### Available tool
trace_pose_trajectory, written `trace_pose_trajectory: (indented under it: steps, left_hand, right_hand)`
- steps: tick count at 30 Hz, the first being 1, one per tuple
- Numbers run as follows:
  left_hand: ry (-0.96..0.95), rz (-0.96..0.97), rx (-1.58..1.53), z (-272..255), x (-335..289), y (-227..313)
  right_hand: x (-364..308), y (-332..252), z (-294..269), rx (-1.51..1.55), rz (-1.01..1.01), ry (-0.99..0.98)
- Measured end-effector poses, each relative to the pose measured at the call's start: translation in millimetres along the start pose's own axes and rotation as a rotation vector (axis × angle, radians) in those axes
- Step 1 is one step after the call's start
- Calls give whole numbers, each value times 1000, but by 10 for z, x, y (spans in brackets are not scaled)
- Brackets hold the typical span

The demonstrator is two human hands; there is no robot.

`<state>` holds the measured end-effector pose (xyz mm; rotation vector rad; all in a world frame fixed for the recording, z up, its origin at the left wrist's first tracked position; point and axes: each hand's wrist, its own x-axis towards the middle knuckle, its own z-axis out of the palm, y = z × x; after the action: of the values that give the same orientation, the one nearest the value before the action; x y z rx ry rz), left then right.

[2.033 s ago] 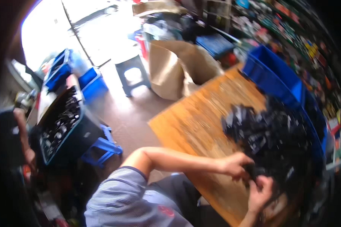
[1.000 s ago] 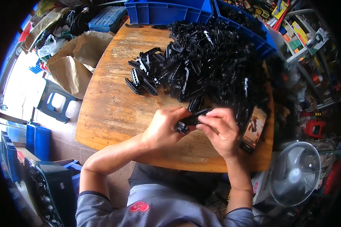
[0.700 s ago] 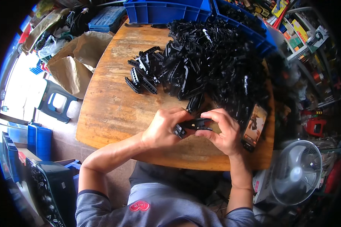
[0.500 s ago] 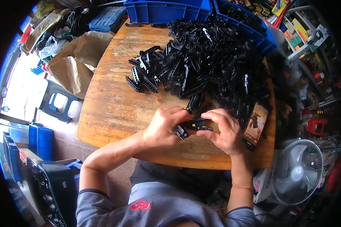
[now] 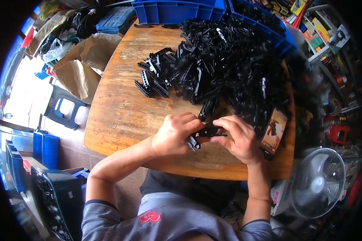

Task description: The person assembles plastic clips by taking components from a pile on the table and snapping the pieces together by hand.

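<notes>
Over the near part of the wooden table, both my hands hold one black plastic part [image 5: 209, 131], narrow and partly hidden by my fingers. My left hand [image 5: 175, 134] is closed around its left end, and a grey-and-black ribbed end [image 5: 194, 143] sticks out below those fingers. At the other end, my right hand [image 5: 242, 140] pinches it between thumb and fingers. Just beyond my hands spreads a large heap of similar black parts [image 5: 233, 60], with a few white or grey pieces among them. The exact kind of part cannot be made out.
A phone with a lit screen [image 5: 274, 132] lies by the table's [image 5: 112, 116] right edge. Blue crates [image 5: 177, 13] stand along the far side. To the right is a fan [image 5: 317, 184]; to the left are a grey stool [image 5: 64, 108] and paper sacks [image 5: 78, 80].
The whole view has shifted slightly. My right thumb has moved a little closer to the fingers above it on the black part; my left hand keeps its hold.
</notes>
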<state>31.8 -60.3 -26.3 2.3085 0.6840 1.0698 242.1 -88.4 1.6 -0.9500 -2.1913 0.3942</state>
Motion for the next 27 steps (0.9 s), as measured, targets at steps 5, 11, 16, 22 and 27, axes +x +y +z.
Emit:
trace_pose_trajectory:
  steps: [5,11,16,22,27]
  left_hand:
    - [10,-14,-88,30,-1,-7]
    - [-67,-19,-85,-58,44,31]
    - [-170,203,92,-84,9,-39]
    - [-241,199,151,-40,12,-97]
    - [-269,169,238,-20,25,-134]
  right_hand:
    - [3,21,9,-9,-53,30]
    - [-8,22,-70,38,5,-69]
    - [-48,-15,-55,-26,-49,-114]
    - [-59,-36,-6,-115,-6,-163]
    - [-52,-26,62,-233,-1,-202]
